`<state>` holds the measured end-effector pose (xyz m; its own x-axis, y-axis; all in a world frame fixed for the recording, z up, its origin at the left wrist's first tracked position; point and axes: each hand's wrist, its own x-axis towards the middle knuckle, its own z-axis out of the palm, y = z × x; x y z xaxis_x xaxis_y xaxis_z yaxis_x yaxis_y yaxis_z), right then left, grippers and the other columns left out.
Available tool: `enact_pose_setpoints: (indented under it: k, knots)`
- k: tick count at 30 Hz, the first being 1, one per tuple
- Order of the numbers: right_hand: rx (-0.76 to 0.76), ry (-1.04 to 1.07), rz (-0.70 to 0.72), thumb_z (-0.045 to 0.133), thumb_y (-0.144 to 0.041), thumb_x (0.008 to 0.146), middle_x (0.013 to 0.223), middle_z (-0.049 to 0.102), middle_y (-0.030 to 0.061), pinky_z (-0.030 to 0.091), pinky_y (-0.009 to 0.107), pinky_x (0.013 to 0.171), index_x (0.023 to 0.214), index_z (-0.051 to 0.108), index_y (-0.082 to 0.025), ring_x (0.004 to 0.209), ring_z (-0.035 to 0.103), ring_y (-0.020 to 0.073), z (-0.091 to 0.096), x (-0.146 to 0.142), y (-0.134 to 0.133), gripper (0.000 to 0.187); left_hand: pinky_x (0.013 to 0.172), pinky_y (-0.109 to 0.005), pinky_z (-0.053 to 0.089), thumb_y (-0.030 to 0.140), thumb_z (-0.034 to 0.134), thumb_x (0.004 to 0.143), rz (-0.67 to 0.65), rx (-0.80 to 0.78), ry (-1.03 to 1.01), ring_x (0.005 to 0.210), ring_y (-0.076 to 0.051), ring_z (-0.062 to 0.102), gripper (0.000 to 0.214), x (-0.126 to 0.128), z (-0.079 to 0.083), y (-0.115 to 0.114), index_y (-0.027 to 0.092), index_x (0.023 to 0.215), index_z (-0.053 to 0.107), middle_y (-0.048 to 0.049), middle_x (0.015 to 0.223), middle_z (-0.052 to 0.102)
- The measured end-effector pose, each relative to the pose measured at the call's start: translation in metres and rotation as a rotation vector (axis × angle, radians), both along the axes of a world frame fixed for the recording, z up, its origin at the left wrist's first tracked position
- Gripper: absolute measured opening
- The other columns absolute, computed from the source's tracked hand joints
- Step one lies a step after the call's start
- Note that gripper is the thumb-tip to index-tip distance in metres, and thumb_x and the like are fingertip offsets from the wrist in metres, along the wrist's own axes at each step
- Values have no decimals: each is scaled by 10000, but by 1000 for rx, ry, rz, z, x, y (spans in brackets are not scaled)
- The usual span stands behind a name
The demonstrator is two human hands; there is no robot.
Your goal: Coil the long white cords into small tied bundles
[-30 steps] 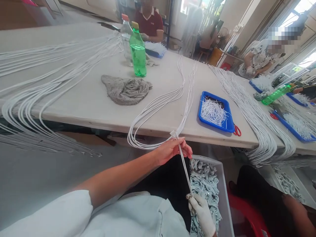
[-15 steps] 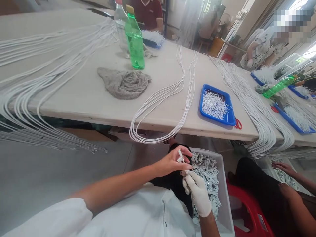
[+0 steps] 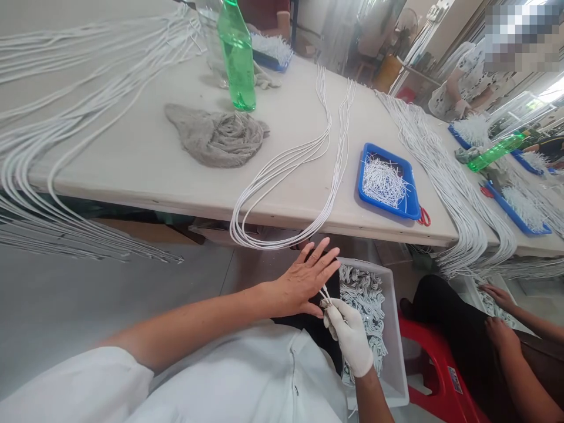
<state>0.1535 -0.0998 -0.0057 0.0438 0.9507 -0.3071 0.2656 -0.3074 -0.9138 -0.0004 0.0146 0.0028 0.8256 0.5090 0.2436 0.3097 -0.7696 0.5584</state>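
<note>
My right hand (image 3: 348, 335), in a white glove, is shut on short ends of white cord (image 3: 326, 295) just above a grey plastic bin (image 3: 394, 352). My bare left hand (image 3: 304, 279) is close beside it, fingers spread, holding nothing I can see. Its palm hides part of the dark trousers on my lap. Coiled white cord (image 3: 363, 311) fills the bin below both hands. Long loops of white cord (image 3: 282, 200) lie on the table edge just beyond my left fingertips.
A pale long table (image 3: 132, 158) carries thick bundles of white cord, a grey cloth (image 3: 215, 138), a green bottle (image 3: 237, 59) and a blue tray (image 3: 363, 170) of cut cord beside red scissors (image 3: 424, 217). A co-worker's hands (image 3: 497, 296) rest at right by a red stool (image 3: 436, 364).
My left hand has let go of the cord and spread its fingers. My gloved right hand has risen from low in the bin to just beside it, holding short cord ends.
</note>
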Motion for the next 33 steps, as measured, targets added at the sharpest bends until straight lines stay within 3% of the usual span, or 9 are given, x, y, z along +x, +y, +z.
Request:
enact_pose_setpoints:
  k: [2,5,10,16,20,25,28,31,33]
  knots:
    - [55,-126,94,421,-311,941,582,468,-37,306,221,504,687,549,-178,522,401,86,8,-1,3,313,1081,-572,156,300,754,691,-64,150,178,1298,-401,367,700,2,2,-1,95,1295,465,-233,1291,526]
    - [123,-279,237,459,-273,924,609,542,-28,351,229,578,721,616,-187,586,485,105,20,6,7,270,848,-424,428,193,587,807,-191,56,420,790,-273,644,159,-1,4,-4,112,935,635,-125,761,671]
    - [130,-328,212,558,-259,869,774,676,3,416,226,654,868,705,-207,697,592,136,28,28,11,155,517,-247,359,389,528,861,-244,-536,301,508,-128,483,289,-21,14,-1,184,657,537,13,555,529]
    - [215,-366,294,572,-213,850,761,686,-1,422,221,649,863,731,-215,681,601,128,36,26,17,160,416,-208,327,459,582,815,-317,-1432,205,396,-81,412,272,-27,6,-6,193,771,543,44,564,531]
    - [225,-351,254,592,-228,835,757,692,-1,443,229,648,843,737,-220,675,607,135,50,22,20,146,359,-206,280,422,678,760,-354,-1737,163,357,-75,305,249,-23,0,-15,196,814,590,56,501,465]
    - [234,-276,253,618,-291,821,795,705,18,474,260,685,868,742,-216,725,623,161,66,40,26,152,348,-190,138,353,673,787,-415,-1896,96,339,-43,157,211,-18,18,-26,174,737,571,94,439,281]
    - [197,-159,108,651,-366,792,825,709,41,492,285,674,915,737,-195,743,630,187,52,69,30,228,355,-189,133,329,616,838,-456,-1937,-138,331,-32,93,175,-22,43,-19,185,768,545,117,427,209]
    - [239,-179,-159,571,-480,827,860,705,75,497,321,684,993,723,-166,774,629,215,17,84,32,386,388,-184,270,347,472,928,-362,-1717,-642,321,-44,221,181,-28,67,2,197,859,546,106,434,289]
    - [238,-267,-48,525,-502,846,810,697,69,490,321,682,957,733,-171,755,624,214,0,74,28,407,543,-229,430,346,450,943,-268,-1390,-782,493,-86,492,202,-29,72,16,185,934,572,34,582,523]
